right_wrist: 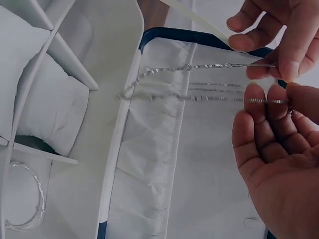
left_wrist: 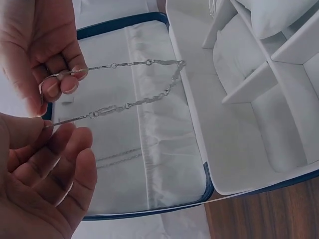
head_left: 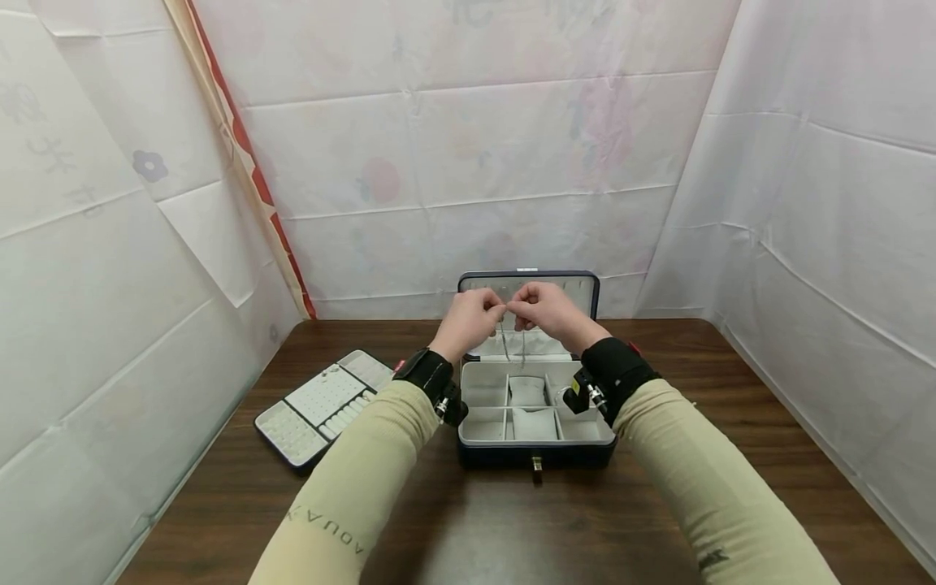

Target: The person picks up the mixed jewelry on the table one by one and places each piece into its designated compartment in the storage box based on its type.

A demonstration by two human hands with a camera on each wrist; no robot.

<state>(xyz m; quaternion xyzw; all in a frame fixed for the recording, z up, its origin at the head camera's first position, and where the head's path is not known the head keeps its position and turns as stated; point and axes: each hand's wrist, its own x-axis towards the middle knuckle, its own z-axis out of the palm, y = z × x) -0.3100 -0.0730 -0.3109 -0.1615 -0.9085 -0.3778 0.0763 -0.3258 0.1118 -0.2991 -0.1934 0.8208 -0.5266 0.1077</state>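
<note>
A silver chain necklace hangs in a loop between both hands, over the open navy jewelry box. In the head view my left hand pinches one end of it between thumb and index finger. My right hand pinches the other end, close beside the left fingertips. The right wrist view shows the chain lying across the right fingers. Behind the hands stands the raised lid, lined in white with a gathered pocket. Another thin chain hangs against the lid's lining.
White cushions sit in the box's middle compartments, and a silver bangle lies in a right one. To the left, a white-lined jewelry tray rests on the wooden table. White sheets enclose the table's back and sides.
</note>
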